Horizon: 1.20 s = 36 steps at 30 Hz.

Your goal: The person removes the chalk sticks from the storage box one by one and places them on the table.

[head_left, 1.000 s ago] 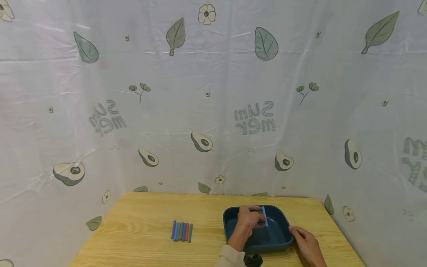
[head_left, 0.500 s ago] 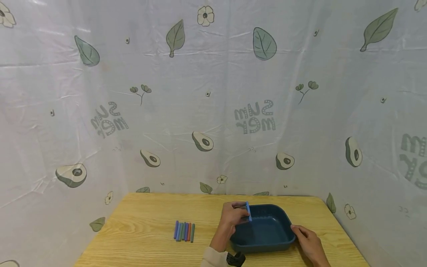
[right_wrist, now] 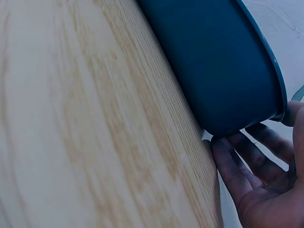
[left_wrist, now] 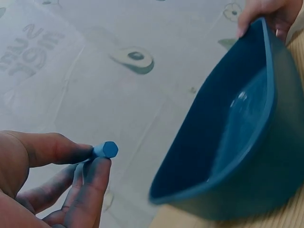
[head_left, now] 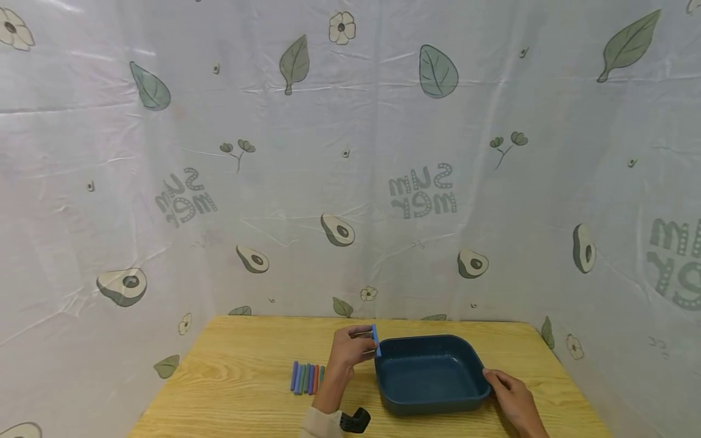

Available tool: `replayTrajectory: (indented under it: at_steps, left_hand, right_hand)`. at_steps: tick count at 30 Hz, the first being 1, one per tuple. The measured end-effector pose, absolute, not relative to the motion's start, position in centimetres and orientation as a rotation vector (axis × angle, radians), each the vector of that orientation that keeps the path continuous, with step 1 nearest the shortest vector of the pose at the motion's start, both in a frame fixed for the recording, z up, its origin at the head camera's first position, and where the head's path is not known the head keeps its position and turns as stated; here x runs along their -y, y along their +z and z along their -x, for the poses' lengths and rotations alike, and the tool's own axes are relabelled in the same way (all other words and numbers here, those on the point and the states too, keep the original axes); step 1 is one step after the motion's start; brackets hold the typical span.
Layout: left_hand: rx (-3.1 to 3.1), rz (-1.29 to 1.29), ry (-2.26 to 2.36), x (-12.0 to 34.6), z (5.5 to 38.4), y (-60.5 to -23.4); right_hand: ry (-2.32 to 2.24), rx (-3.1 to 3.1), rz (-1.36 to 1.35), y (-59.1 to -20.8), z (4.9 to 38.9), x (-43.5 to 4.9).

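Between thumb and fingertips, my left hand (head_left: pixel 348 351) pinches a blue stick of chalk (head_left: pixel 376 340), upright just off the left rim of a dark blue plastic basin (head_left: pixel 432 406). The left wrist view shows the chalk's six-sided end (left_wrist: pixel 110 149) and dark dust on the fingertips. My right hand (head_left: pixel 513 398) grips the basin's right side. In the right wrist view its thumb (right_wrist: pixel 290 113) lies at the rim and its fingers (right_wrist: pixel 256 156) lie along the outer wall. Inside, the basin shows only its bare floor.
Several chalk sticks (head_left: pixel 305 378), blue, green, purple and red, lie side by side on the wooden table (head_left: pixel 246 353) left of my left hand, partly covered by its wrist. A black wrist strap (head_left: pixel 356 421) sits by the sleeve. A printed curtain (head_left: pixel 285 182) encloses the table's back and sides.
My left hand has carried the blue chalk from inside the basin leftward, past its left rim. My right hand stays on the basin's right side.
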<state>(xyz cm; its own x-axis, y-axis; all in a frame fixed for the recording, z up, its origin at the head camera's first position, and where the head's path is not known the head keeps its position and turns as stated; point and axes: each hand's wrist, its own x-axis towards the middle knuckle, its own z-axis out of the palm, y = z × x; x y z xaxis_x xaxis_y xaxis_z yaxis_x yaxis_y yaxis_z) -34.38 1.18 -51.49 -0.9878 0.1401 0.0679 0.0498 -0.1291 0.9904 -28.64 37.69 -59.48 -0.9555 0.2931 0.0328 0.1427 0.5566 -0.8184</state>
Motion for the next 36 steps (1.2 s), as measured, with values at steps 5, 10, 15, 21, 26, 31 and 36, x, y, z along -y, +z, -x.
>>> replayTrajectory:
  at_steps: [5, 10, 15, 21, 26, 31, 36]
  left_hand:
    - [-2.057, -0.227, 2.313, 1.4, 34.4, -51.6]
    - [-2.111, -0.197, 2.315, 3.8, 34.4, -51.9]
    - [-2.132, -0.174, 2.314, 6.0, 34.4, -52.7]
    - [-2.175, -0.101, 2.296, 8.2, 34.6, -53.7]
    - [-2.199, -0.044, 2.291, 10.0, 34.8, -54.2]
    - [-2.259, 0.017, 2.264, 12.2, 34.8, -54.6]
    - [-2.357, 0.092, 2.196, 14.5, 35.1, -55.5]
  right_hand:
    - [1.367, 2.628, 0.361, -59.6, 28.8, -37.8]
    - [1.377, 2.628, 0.353, -59.6, 28.8, -37.7]
    - [1.373, 2.620, 0.354, -59.7, 28.8, -37.7]
    - [1.368, 2.610, 0.353, -59.7, 28.8, -37.9]
    - [1.383, 2.614, 0.355, -59.7, 28.8, -37.8]
    - [1.383, 2.628, 0.357, -59.7, 28.8, -37.7]
    - [1.376, 2.639, 0.355, -59.7, 28.9, -37.9]
